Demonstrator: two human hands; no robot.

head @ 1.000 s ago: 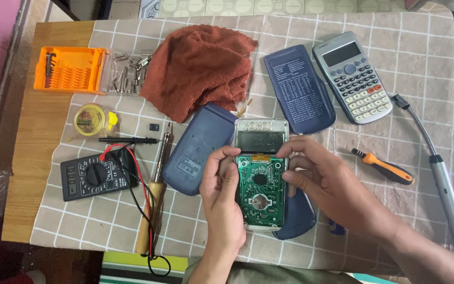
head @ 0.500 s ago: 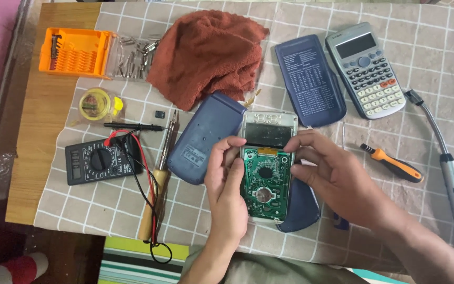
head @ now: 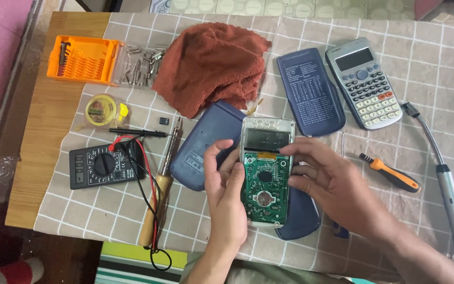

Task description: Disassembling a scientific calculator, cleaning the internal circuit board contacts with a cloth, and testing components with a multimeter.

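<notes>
A wooden desk (head: 53,137) under a checked cloth (head: 426,94) carries everything. The left hand (head: 227,194) and right hand (head: 337,184) are both clamped on an opened calculator (head: 265,171), green circuit board up, between them. A blue back cover (head: 206,147) lies just beyond the left hand; an orange-handled screwdriver (head: 390,173) lies right of the right hand.

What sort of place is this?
Probably a home electronics repair table: a black multimeter with red and black leads, a wooden-handled soldering iron and an opened calculator showing its green circuit board on a checked cloth.
</notes>
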